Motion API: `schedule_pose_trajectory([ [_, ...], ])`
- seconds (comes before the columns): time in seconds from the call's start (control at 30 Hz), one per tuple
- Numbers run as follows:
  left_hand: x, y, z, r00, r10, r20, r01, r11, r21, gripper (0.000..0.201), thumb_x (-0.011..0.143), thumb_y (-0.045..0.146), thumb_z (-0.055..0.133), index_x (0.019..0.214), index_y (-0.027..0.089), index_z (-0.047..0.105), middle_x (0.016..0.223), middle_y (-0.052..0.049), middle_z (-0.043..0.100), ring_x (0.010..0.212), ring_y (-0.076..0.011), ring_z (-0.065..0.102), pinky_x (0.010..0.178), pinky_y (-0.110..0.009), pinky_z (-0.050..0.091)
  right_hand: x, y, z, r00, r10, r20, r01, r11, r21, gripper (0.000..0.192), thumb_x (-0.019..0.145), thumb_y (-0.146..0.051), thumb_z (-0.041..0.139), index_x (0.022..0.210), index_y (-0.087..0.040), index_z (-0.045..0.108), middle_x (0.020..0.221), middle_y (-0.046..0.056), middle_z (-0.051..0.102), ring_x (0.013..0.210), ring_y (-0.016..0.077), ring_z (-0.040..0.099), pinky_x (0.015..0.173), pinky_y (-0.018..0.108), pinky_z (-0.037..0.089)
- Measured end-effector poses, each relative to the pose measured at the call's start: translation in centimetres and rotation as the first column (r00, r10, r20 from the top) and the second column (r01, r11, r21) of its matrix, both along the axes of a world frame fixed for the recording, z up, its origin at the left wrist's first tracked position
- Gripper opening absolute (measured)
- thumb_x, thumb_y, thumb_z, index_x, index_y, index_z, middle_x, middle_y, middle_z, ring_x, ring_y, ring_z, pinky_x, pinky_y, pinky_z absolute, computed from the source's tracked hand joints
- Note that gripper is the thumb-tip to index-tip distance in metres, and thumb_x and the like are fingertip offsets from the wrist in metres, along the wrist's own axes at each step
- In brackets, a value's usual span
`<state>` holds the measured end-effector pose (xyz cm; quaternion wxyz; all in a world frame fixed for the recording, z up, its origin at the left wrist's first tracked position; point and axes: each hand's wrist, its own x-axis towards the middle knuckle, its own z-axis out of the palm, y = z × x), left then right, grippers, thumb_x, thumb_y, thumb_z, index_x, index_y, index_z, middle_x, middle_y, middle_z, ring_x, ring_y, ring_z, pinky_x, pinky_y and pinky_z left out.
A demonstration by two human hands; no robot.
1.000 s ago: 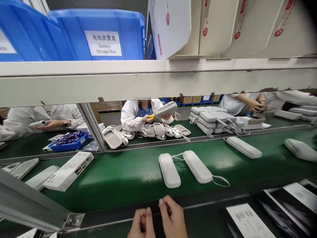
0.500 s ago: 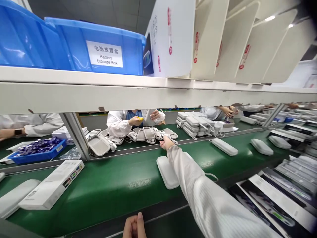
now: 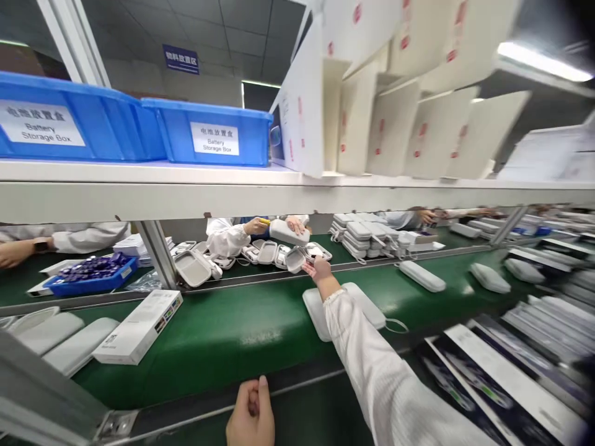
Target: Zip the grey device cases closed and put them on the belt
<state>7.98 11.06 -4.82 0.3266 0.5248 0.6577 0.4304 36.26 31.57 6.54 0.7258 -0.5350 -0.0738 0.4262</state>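
My right hand (image 3: 318, 270) reaches across the green belt to the far ledge. Its fingers are closed at the edge of a small open white case (image 3: 294, 260) with a grey inside. Another open case (image 3: 318, 251) lies just behind that hand. Under my right forearm, two closed white cases (image 3: 363, 305) rest on the belt, partly covered by the sleeve. My left hand (image 3: 251, 414) is at the belt's near edge, fingers curled and thumb up, with nothing visible in it.
A shelf (image 3: 232, 197) spans above, carrying blue battery boxes (image 3: 260, 139) and white cartons. Opposite, a co-worker's hands (image 3: 295, 224) hold a white case and a yellow tool. A white box (image 3: 139, 328) lies on the belt at left. Printed boxes (image 3: 506, 378) are stacked at right.
My view has tilted up and shifted left. The open case now shows at my right fingertips, tilted. The co-worker opposite now has a white case in hand. My left hand shows more fully.
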Motion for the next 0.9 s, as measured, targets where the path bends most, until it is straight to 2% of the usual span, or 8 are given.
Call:
schedule_pose_trajectory([
  [0.2, 1.1, 0.2, 1.3, 0.857, -0.319, 0.405, 0.299, 0.947, 0.114, 0.057, 0.077, 0.072, 0.065, 0.096, 0.019, 0.068, 0.087, -0.009, 0.073, 0.086, -0.0264, 0.070, 0.083, -0.035, 0.052, -4.2, -17.1, 2.7, 0.999, 0.050, 0.014, -0.050, 0.999, 0.013, 0.024, 0.106, -0.026, 0.034, 0.107, -0.011, 0.053, 0.070, 0.007, 0.068, 0.054, 0.0146, 0.068, 0.051, 0.023, 0.058],
  [0.33, 2.8, -1.7, 3.4, 0.364, -0.305, 0.880, 0.485, 0.869, 0.100, 0.064, 0.070, 0.071, 0.075, 0.104, 0.018, 0.070, 0.107, -0.012, 0.073, 0.107, -0.0292, 0.068, 0.099, -0.042, 0.051, -9.6, -27.6, 1.5, 0.961, 0.274, -0.032, -0.274, 0.962, 0.000, 0.024, 0.101, -0.023, 0.039, 0.091, -0.009, 0.056, 0.055, 0.007, 0.063, 0.038, 0.0170, 0.060, 0.037, 0.026, 0.053],
  [0.4, 2.7, -3.5, 3.7, 0.126, -0.259, 0.958, 0.558, 0.816, 0.148, 0.072, 0.061, 0.075, 0.078, 0.107, 0.020, 0.071, 0.109, -0.012, 0.074, 0.109, -0.0319, 0.066, 0.098, -0.045, 0.053, -12.2, -31.4, 0.2, 0.917, 0.396, -0.046, -0.397, 0.918, -0.020, 0.024, 0.100, -0.025, 0.039, 0.092, -0.009, 0.055, 0.055, 0.007, 0.063, 0.037, 0.0171, 0.060, 0.035, 0.025, 0.051],
  [0.47, 2.1, -5.5, 3.8, -0.001, -0.203, 0.979, 0.584, 0.795, 0.165, 0.082, 0.051, 0.076, 0.083, 0.108, 0.019, 0.071, 0.107, -0.013, 0.074, 0.106, -0.0351, 0.067, 0.093, -0.047, 0.055, -14.2, -33.9, -1.2, 0.893, 0.451, -0.011, -0.451, 0.891, -0.054, 0.024, 0.100, -0.032, 0.043, 0.102, -0.011, 0.053, 0.058, 0.005, 0.065, 0.041, 0.0181, 0.063, 0.037, 0.025, 0.052],
  [0.6, 1.3, -8.8, 5.8, 0.092, -0.017, 0.996, 0.468, 0.883, -0.028, 0.066, 0.063, 0.053, 0.089, 0.113, 0.016, 0.067, 0.103, -0.012, 0.074, 0.091, -0.0281, 0.071, 0.078, -0.038, 0.060, -16.4, -36.3, -4.1, 0.849, 0.506, 0.154, -0.507, 0.861, -0.036, 0.054, 0.086, -0.059, 0.063, 0.115, -0.015, 0.051, 0.067, 0.003, 0.066, 0.044, 0.0189, 0.064, 0.038, 0.026, 0.051],
  [0.7, 1.1, -10.2, 8.5, 0.211, 0.078, 0.974, 0.355, 0.923, -0.151, 0.047, 0.080, 0.045, 0.079, 0.113, 0.015, 0.064, 0.088, -0.009, 0.072, 0.065, -0.0197, 0.067, 0.054, -0.028, 0.055, -17.0, -37.0, -5.5, 0.817, 0.569, 0.091, -0.575, 0.792, 0.205, 0.055, 0.084, -0.067, 0.057, 0.096, -0.013, 0.059, 0.076, 0.008, 0.066, 0.051, 0.0140, 0.060, 0.044, 0.024, 0.046],
  [0.8, 0.7, -10.9, 10.4, 0.200, 0.093, 0.975, 0.318, 0.935, -0.154, 0.046, 0.085, 0.053, 0.071, 0.110, 0.015, 0.064, 0.076, -0.006, 0.068, 0.052, -0.0169, 0.061, 0.043, -0.026, 0.049, -17.8, -37.7, -6.1, 0.762, 0.639, 0.105, -0.628, 0.688, 0.364, 0.055, 0.085, -0.067, 0.051, 0.088, -0.013, 0.062, 0.082, 0.008, 0.064, 0.058, 0.0109, 0.052, 0.052, 0.024, 0.040],
  [0.9, 0.2, -11.5, 11.2, 0.194, 0.155, 0.969, 0.208, 0.959, -0.195, 0.047, 0.084, 0.053, 0.072, 0.116, 0.019, 0.064, 0.090, -0.007, 0.070, 0.063, -0.0192, 0.067, 0.052, -0.029, 0.056, -18.9, -38.1, -5.9, 0.716, 0.569, 0.405, -0.687, 0.679, 0.260, 0.037, 0.080, -0.047, 0.070, 0.096, -0.015, 0.063, 0.079, 0.000, 0.057, 0.057, 0.0084, 0.043, 0.053, 0.023, 0.033],
])
